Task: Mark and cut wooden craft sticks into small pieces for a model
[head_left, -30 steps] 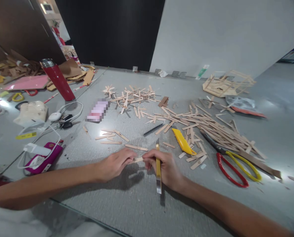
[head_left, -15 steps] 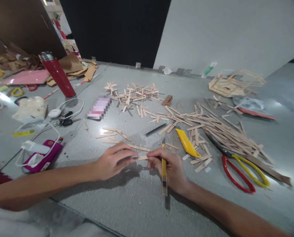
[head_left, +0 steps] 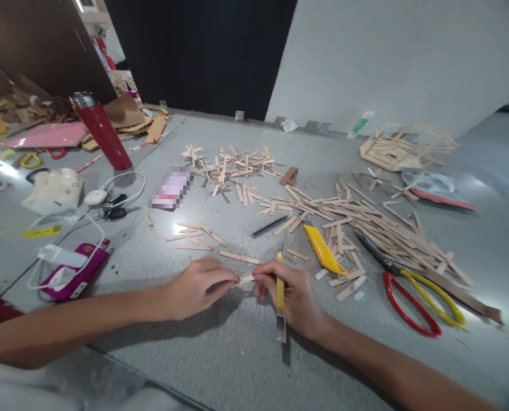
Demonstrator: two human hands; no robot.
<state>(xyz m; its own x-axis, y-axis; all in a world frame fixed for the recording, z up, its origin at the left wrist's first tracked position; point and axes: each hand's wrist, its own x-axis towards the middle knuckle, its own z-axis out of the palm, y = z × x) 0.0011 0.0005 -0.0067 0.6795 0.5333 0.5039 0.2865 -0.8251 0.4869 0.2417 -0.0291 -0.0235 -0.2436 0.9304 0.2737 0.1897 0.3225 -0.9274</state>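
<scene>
L hand [head_left: 201, 288] now pinches stick [head_left: 246, 279] w/ R hand [head_left: 296, 294].

Grey tabletop [head_left: 237, 354], strewn with wooden sticks [head_left: 391, 228], yellow-handled cutter [head_left: 323, 249] laid beside them, red-and-yellow-handled scissors [head_left: 412, 291] placed at right, red flask [head_left: 102, 131] stood at left, pixelated pink phone [head_left: 172, 189] set down nearby.

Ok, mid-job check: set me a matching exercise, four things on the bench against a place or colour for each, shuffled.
Things:
1. flask
2. small stick
3. scissors
4. slim cutter

Places or colours:
A. pinched between left hand and right hand
B. one red handle, one yellow
C. held across the right hand only
D. red, with a silver lid

Pairs: 1-D, 2-A, 3-B, 4-C
</scene>
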